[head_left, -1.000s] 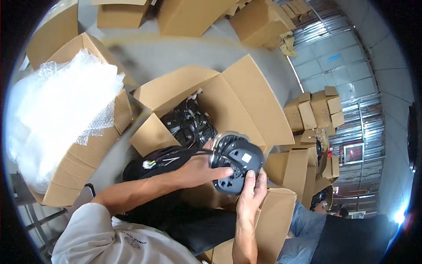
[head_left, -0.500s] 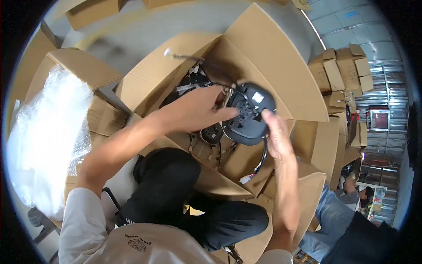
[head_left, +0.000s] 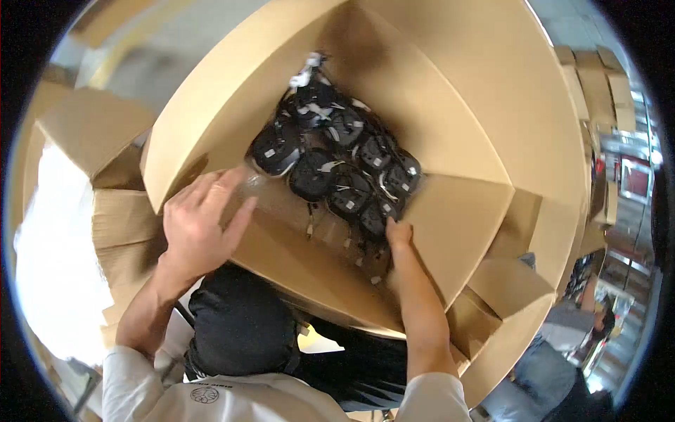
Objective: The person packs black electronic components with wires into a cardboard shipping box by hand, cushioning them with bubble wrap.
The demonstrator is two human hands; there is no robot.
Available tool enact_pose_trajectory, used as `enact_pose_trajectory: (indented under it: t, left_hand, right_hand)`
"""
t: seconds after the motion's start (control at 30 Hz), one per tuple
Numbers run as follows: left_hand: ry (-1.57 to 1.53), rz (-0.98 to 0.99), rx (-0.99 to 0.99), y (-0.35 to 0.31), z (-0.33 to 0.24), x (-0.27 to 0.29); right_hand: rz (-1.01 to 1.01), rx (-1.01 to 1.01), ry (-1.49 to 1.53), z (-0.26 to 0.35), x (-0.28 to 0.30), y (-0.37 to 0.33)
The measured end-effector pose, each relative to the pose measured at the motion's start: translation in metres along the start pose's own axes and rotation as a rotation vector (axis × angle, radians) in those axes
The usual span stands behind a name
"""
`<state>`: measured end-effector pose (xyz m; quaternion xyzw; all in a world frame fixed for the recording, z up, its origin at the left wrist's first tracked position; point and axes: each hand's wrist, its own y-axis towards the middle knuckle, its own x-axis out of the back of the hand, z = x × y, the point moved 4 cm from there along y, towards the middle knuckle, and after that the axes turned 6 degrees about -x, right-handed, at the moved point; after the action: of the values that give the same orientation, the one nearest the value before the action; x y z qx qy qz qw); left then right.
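Note:
Deep inside a large open cardboard box (head_left: pixel 450 225) lie several black rounded units, each with a small white label and a cable ending in a pale plug. My right hand (head_left: pixel 399 233) reaches down to the nearest right-hand black rounded unit (head_left: pixel 374 219); its fingers close on the edge, and some of them are hidden. Above the box's near left wall is my left hand (head_left: pixel 204 221), with its fingers apart and nothing in it. Another unit (head_left: pixel 275 149) rests on the far side of those fingertips, apart from them.
Bubble wrap (head_left: pixel 60 239) in a smaller carton stands at my left. Open box flaps (head_left: pixel 517 288) rise by my right forearm. A co-worker (head_left: pixel 573 323) sits at the far right, and stacked cartons (head_left: pixel 598 91) stand beyond.
The black rounded unit held up between both hands has gone down into the box with my right hand. My left hand has let go and moved left. The view has shifted over the box.

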<state>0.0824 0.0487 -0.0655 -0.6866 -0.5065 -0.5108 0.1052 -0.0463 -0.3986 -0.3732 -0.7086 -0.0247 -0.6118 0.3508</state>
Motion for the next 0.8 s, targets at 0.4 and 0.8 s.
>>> enact_pose_trajectory:
  t: [0.4,0.8]
  left_hand:
    - [0.058,0.250,0.162,-0.029,0.040,-0.016]
    - [-0.052,0.184,0.301,-0.030,0.117,-0.035]
  right_hand:
    - [0.001,0.966,0.041,0.103,0.346,-0.182]
    - [-0.048,0.171,0.093,-0.546,0.034,-0.078]
